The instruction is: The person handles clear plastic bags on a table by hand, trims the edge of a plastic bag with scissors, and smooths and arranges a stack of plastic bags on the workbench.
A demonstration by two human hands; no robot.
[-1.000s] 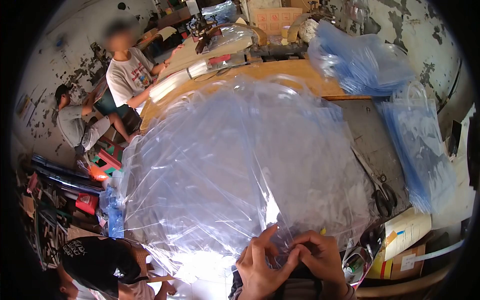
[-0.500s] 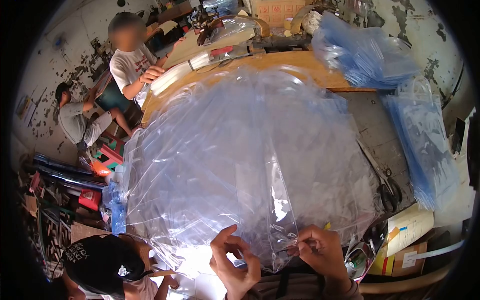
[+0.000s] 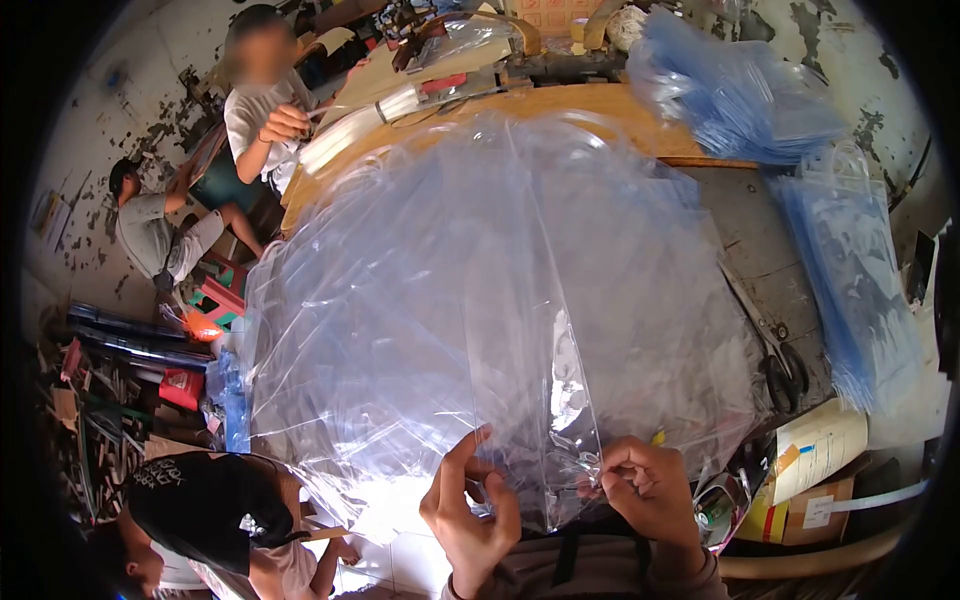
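A broad fanned pile of clear plastic bags [image 3: 400, 290] with loop handles at its far edge lies before me. One bag on top [image 3: 515, 300] points its near end at me, with a crumpled, shiny strip along its right side. My right hand [image 3: 648, 490] pinches the near right edge of that bag between thumb and fingertips. My left hand [image 3: 470, 515] is at the bag's near left edge, thumb and index finger apart with nothing visible between them. Whether its fingertips touch the plastic is hard to tell.
Black-handled scissors [image 3: 775, 355] lie right of the pile. Stacks of bluish plastic bags [image 3: 850, 280] hang or lie further right, and more [image 3: 730, 100] rest on the wooden table [image 3: 590, 105]. One person [image 3: 265, 110] stands at the far left; another person's black cap [image 3: 200, 500] is near left.
My view has shifted slightly. My left index finger has straightened upward, while my right hand keeps its pinch on the bag's edge. The standing person's hand has lifted off the white strips.
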